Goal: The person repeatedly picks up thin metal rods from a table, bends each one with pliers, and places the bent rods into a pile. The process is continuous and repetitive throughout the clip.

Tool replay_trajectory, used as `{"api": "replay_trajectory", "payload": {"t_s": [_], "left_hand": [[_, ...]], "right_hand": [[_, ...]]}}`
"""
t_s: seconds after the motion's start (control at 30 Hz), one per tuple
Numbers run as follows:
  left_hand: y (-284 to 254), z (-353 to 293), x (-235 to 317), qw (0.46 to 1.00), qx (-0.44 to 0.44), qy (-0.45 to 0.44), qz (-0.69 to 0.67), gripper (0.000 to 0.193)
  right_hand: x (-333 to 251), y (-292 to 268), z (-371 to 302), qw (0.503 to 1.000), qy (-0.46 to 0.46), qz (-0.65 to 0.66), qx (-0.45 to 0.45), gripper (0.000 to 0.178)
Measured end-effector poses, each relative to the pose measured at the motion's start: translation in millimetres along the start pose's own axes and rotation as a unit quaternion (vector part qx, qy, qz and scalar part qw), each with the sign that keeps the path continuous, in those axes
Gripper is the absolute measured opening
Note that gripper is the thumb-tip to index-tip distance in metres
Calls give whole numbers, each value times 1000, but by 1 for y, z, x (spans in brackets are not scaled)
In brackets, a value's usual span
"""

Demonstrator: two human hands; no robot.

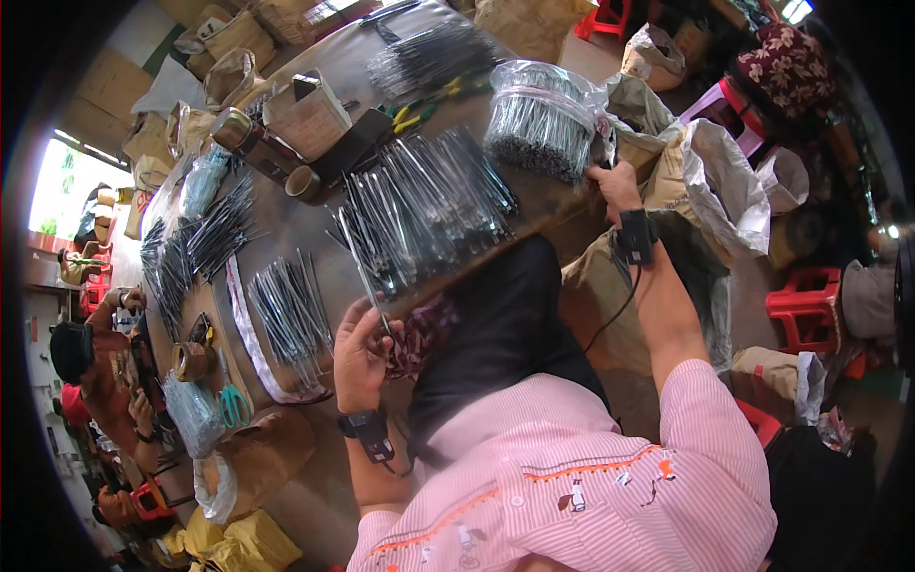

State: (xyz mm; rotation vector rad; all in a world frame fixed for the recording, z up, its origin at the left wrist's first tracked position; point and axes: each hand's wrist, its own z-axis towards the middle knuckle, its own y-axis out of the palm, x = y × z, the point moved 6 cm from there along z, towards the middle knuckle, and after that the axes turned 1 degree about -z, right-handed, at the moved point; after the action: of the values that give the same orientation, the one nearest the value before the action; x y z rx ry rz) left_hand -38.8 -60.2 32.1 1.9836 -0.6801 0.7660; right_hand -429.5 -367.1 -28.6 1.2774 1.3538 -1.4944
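Note:
My left hand is closed in a pinch at the near table edge, on the lower end of a thin metal strip. The strip slants up beside a wide spread of similar shiny strips on the table. My right hand is closed at the right end of a thick bundle of thin metal pieces in clear plastic. A small dark and grey item shows at its fingertips; its kind is hard to make out. Left of my left hand lies a smaller group of strips.
Yellow-handled pliers, a flask, a cardboard box and more strip piles stand or lie farther back. Teal scissors are at the left. Open sacks and a red stool crowd the right. Another person works at far left.

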Motion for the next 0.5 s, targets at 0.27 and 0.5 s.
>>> {"api": "replay_trajectory", "payload": {"t_s": [0.27, 0.5], "left_hand": [[-35, -15, 4, 997, 73, 2, 30, 28], [3, -1, -10, 1000, -8, 17, 12, 27]], "right_hand": [[-16, 2, -63, 861, 224, 406, -208, 11], [-30, 21, -26, 812, 228, 490, -222, 11]]}}
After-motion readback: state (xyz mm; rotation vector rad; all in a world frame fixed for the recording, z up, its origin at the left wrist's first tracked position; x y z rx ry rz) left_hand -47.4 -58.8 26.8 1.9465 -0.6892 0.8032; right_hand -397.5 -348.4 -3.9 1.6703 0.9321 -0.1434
